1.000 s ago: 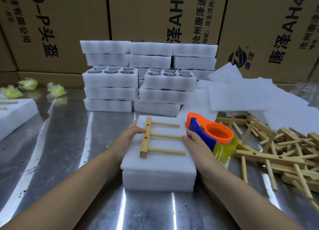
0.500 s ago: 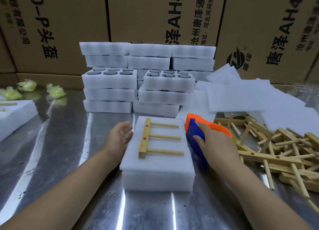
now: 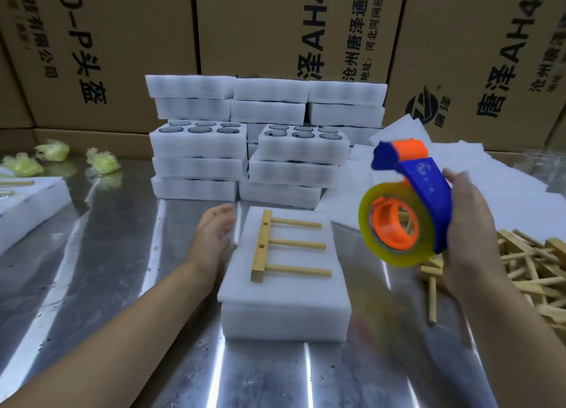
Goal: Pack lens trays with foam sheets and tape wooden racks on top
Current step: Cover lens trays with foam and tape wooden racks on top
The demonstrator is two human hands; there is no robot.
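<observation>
Crowding the worktop (image 3: 92, 285) are stacked lens trays (image 3: 199, 150) at the back, with loose foam sheets (image 3: 496, 199) and a heap of wooden racks (image 3: 526, 272) at the right. The right hand (image 3: 468, 223) grips a tape dispenser (image 3: 428, 193), held in the air just right of the covered tray (image 3: 284, 325). The left hand (image 3: 213, 239), fingers relaxed and holding nothing, sits just beside the tray's left edge, near the single rack (image 3: 260, 245) lying on top.

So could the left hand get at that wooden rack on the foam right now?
Probably yes. The left hand is open beside the foam pack, close to the wooden rack lying uncovered on top. The right hand holds the tape dispenser off to the side.
</observation>
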